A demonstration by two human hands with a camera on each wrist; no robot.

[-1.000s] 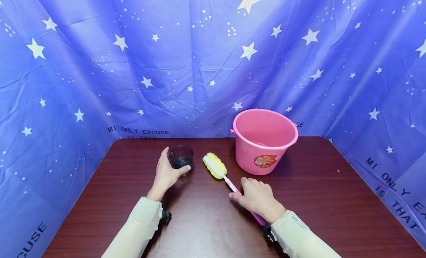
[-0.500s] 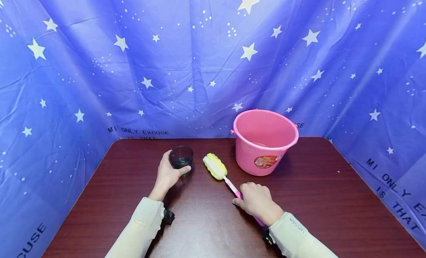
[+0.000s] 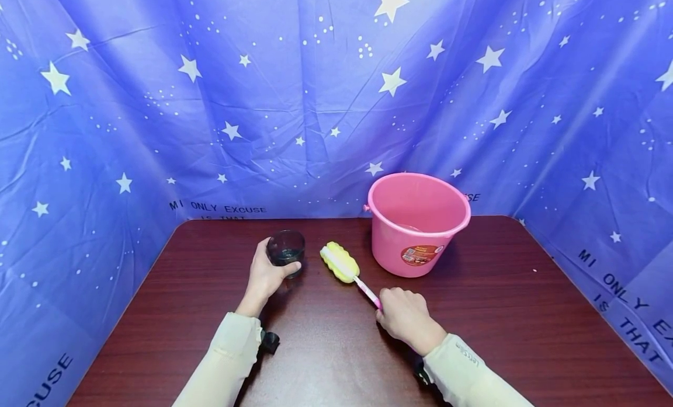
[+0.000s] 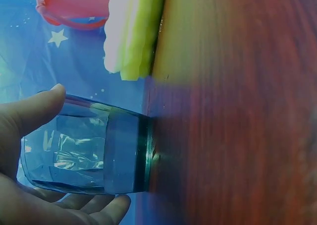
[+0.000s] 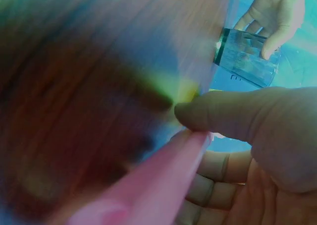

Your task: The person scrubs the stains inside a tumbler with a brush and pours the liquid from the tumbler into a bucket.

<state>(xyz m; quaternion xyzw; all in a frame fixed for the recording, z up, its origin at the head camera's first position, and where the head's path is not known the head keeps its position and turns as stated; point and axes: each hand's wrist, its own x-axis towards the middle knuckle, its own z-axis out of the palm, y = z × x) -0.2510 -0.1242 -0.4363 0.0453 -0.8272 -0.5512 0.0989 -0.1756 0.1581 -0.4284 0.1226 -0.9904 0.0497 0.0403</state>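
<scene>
My left hand (image 3: 266, 274) grips a dark clear drinking glass (image 3: 287, 252), thumb on the near side and fingers round the far side. In the left wrist view the glass (image 4: 99, 150) stands upright with its base at the tabletop. My right hand (image 3: 409, 316) holds the pink and white handle (image 3: 368, 291) of a sponge cup brush. Its yellow and white sponge head (image 3: 340, 262) points to the far left, between the glass and the bucket. Thumb and forefinger meet at the pink handle (image 5: 158, 180) in the right wrist view. My right hand hides the handle's rear part in the head view.
A pink bucket (image 3: 412, 252) with an orange label stands at the table's back right, behind my right hand. Dark red wood makes up the tabletop (image 3: 321, 360). Blue star-printed cloth (image 3: 294, 103) hangs behind the table and along both sides.
My right hand has shifted slightly right, and its thumb has gone from lying across the handle to closing beneath it. The glass, sponge head and left hand stay nearly in place.
</scene>
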